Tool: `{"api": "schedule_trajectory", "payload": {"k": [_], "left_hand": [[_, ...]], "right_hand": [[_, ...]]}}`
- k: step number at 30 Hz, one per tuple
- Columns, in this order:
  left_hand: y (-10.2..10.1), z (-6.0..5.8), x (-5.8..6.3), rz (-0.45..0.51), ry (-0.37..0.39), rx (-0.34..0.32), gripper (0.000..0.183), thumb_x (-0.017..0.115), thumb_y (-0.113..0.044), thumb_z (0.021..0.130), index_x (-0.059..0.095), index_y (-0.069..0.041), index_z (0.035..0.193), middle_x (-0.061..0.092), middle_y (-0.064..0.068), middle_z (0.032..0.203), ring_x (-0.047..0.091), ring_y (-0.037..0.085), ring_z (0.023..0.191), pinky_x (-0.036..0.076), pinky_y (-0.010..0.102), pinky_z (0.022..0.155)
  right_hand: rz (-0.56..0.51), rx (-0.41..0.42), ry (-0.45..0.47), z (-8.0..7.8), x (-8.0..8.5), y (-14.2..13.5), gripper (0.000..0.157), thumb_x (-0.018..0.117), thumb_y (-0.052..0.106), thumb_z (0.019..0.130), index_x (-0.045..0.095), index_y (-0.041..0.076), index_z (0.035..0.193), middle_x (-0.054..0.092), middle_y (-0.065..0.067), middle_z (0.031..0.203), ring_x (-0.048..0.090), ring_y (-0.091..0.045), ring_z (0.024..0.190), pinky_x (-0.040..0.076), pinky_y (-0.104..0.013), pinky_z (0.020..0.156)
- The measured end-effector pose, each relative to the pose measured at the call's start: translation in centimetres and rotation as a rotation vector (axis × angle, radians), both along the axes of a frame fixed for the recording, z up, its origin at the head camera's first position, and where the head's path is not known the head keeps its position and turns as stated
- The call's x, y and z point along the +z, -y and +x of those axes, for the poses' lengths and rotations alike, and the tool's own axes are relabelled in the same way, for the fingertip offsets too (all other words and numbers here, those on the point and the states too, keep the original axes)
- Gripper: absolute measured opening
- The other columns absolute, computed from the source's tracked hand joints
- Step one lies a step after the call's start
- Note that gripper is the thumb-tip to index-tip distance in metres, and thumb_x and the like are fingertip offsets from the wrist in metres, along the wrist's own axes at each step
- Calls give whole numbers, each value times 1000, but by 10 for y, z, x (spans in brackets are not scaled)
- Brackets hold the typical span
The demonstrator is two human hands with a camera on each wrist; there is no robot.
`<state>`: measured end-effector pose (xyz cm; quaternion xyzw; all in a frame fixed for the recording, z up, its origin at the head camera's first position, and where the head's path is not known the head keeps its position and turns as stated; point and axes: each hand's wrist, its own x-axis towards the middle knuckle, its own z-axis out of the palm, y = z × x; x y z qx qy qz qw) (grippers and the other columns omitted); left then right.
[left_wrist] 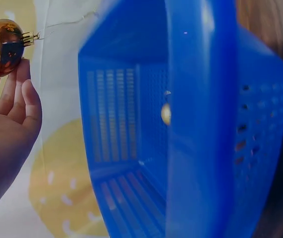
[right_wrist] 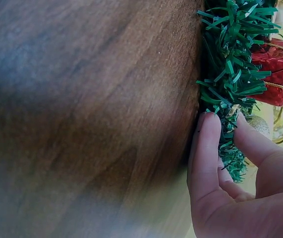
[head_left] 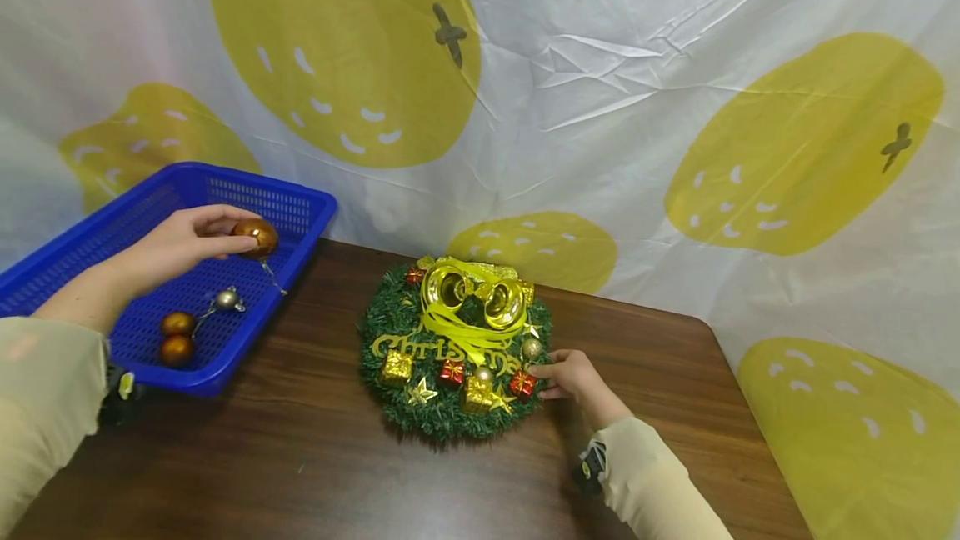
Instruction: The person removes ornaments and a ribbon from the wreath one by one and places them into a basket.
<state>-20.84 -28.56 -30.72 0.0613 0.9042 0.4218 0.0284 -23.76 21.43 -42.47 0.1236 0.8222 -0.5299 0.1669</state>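
My left hand pinches a shiny copper-coloured Christmas ball between thumb and fingers, over the right part of the blue plastic basket. From the cap of the ball hangs a thin wire. At the middle of the table lies a green Christmas wreath with gold bells, yellow ribbon, small gift boxes and gold lettering. On its right edge, my right hand pinches the green tinsel between thumb and fingertips, close to a red gift box and a small glittery gold ball.
Inside the basket lie two more copper-coloured balls and a small silvery ball. The basket stands at the left of the brown wooden table. A white curtain with yellow fruit prints hangs right behind the table.
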Motion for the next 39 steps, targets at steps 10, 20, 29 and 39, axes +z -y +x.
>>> {"api": "schedule_trajectory", "payload": {"k": [10, 20, 29, 39], "left_hand": [[28, 5, -7, -16, 1, 52, 57, 56, -40, 92, 45, -6, 135, 53, -28, 100, 49, -16, 83, 48, 18, 72], [39, 10, -12, -70, 29, 87, 66, 52, -44, 93, 36, 1, 140, 39, 30, 139, 52, 17, 109, 47, 37, 84], [39, 10, -20, -164, 67, 9, 63, 59, -40, 90, 43, 2, 134, 45, 32, 131, 52, 30, 111, 44, 50, 88], [38, 9, -32, -226, 43, -25, 60, 66, -36, 86, 50, 2, 129, 56, 28, 121, 54, 36, 107, 45, 49, 84]], "right_hand": [[-1, 3, 1, 2, 3, -1, 61, 67, 4, 84, 36, -17, 132, 34, 4, 49, 42, -6, 41, 54, -24, 50], [-11, -3, 4, 0, 1, -1, 60, 67, 3, 84, 36, -17, 131, 35, 3, 50, 42, -6, 42, 54, -24, 50], [-14, -9, 12, 1, 1, 0, 60, 67, 3, 84, 36, -17, 131, 36, 3, 52, 43, -6, 43, 54, -23, 49], [-2, 0, 17, 2, 2, 0, 60, 66, 3, 84, 35, -17, 132, 39, -1, 61, 44, -8, 49, 55, -24, 53]]}}
